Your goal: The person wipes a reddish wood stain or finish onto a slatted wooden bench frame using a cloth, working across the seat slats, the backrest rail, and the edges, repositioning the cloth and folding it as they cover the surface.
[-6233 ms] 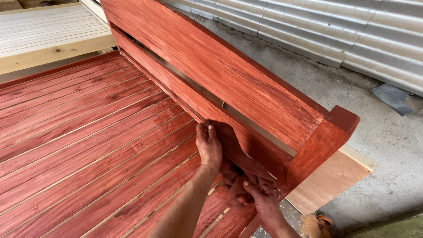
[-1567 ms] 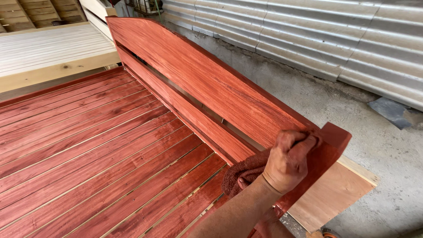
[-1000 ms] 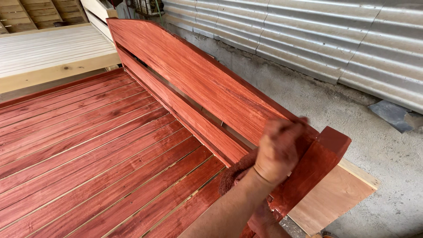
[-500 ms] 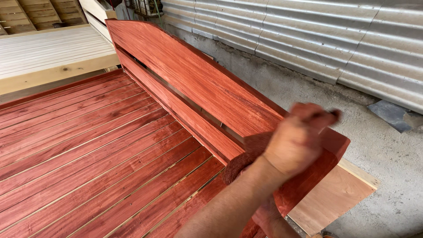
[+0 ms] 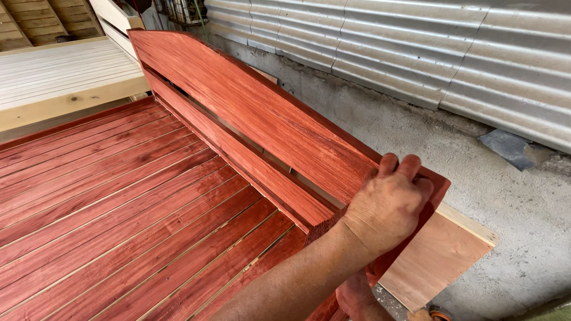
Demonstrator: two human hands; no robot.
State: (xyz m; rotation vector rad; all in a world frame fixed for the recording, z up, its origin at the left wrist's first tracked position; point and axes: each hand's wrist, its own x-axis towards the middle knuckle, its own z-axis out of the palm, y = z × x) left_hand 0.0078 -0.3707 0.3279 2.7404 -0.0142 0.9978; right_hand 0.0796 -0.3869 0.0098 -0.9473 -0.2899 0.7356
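Note:
A red-stained wooden bed fills the view, with its slatted base [image 5: 119, 202] on the left and its tall headboard [image 5: 267, 119] running from far to near. My left hand [image 5: 386, 208] presses on the headboard's near corner post [image 5: 439, 184], fingers curled over the top. A red-stained rag [image 5: 324, 229] shows under its wrist, gripped in that hand. My right hand [image 5: 357, 297] sits lower against the post and is mostly hidden by my left forearm, so its grip is unclear.
A bare plywood panel [image 5: 434, 261] leans behind the post. A corrugated metal wall [image 5: 416, 53] on a concrete footing [image 5: 428, 142] runs along the right. An unstained slatted bed [image 5: 59, 77] stands at the far left. A small orange round object [image 5: 440, 315] lies at the bottom.
My left hand with the rag has moved from the inner face of the headboard's end, swung out to the right, and now rests on top of the corner post.

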